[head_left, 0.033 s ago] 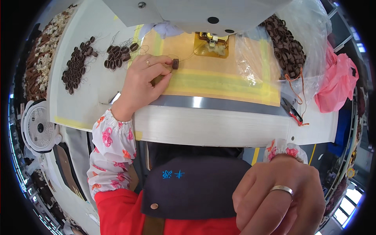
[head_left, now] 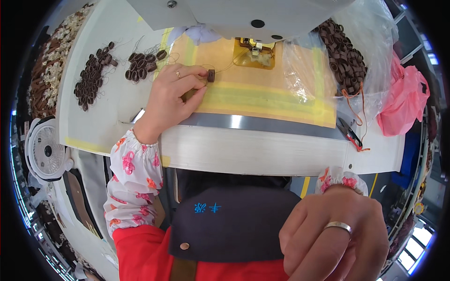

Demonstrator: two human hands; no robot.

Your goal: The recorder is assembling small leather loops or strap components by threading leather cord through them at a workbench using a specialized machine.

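Observation:
My left hand [head_left: 176,92] rests on the yellow-taped work plate [head_left: 262,91]. Its thumb and fingers pinch a small dark brown strap loop [head_left: 211,75], from which a thin thread runs toward the sewing machine's needle area [head_left: 255,49]. Close to the camera, at the lower right, my right hand [head_left: 338,236] is raised off the table with its fingers curled downward. Its fingertips are hidden, so anything in them cannot be seen. Left of my left hand lie two groups of similar brown loops, a small one [head_left: 140,66] and a larger one [head_left: 91,82], with loose thread ends.
The machine head [head_left: 239,16] overhangs the far side. At the right, a clear plastic bag [head_left: 379,42] holds many brown loops [head_left: 342,56]. Near it are a pink bag [head_left: 403,100] and black-handled thread snips [head_left: 349,133]. A white fan [head_left: 47,150] stands beyond the table's left edge.

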